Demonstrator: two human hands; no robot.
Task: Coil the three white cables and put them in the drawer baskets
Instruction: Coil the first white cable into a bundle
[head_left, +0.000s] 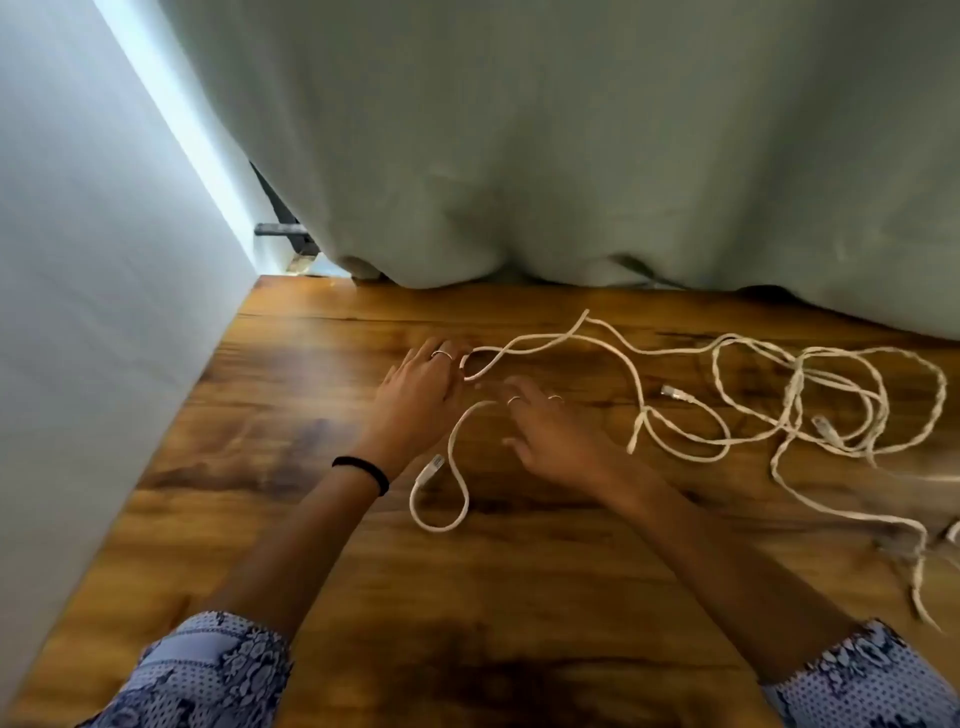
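On table (519, 597), hands (483, 410) touch cables (613, 348).

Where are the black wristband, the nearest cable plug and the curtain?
black wristband (363, 471): head view, band on left wrist.
nearest cable plug (430, 470): head view, clear connector body.
curtain (571, 145): head view, hanging cloth's middle.

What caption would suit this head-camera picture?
Both hands, left and right, reach for tangled white cables on a wooden table.
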